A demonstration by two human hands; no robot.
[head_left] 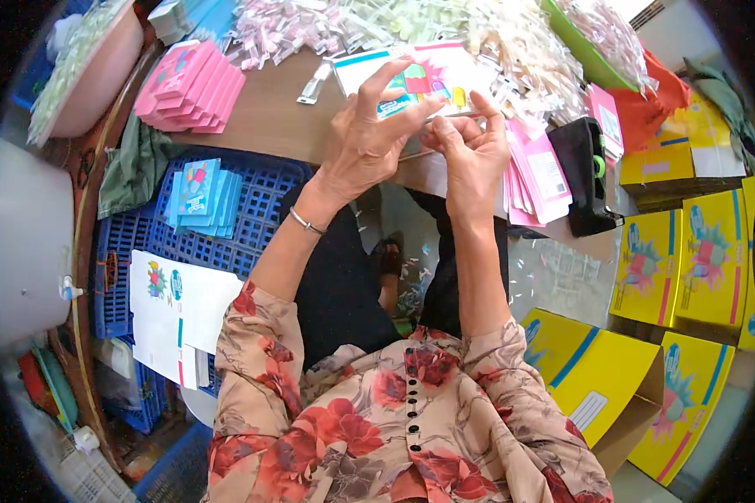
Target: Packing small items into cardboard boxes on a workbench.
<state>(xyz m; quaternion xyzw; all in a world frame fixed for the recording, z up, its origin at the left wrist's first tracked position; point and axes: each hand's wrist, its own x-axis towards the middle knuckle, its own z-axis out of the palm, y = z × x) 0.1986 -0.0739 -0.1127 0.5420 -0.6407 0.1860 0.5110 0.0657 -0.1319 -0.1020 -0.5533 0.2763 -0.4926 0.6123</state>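
Both hands are raised over the near edge of the wooden table, in front of a white printed box [352,78] with ice-pop pictures. My left hand [367,144] has its thumb and a finger stretched apart, and nothing shows between them. Close beside it, my right hand [476,163] has thumb and fingertips pinched together; whatever they hold is too small or hidden to make out. Beyond the box lies a heap of small clear-wrapped pieces [289,29] in pink, green and cream. One wrapped piece [315,82] lies apart, left of the box.
Pink boxes [195,88] are stacked at the left, more pink cards [538,172] at the right beside a black tape dispenser [585,172]. A blue crate [268,189] holds blue boxes [205,199]. White printed cartons [164,310] lie nearer. Yellow cartons [596,369] stand at the right.
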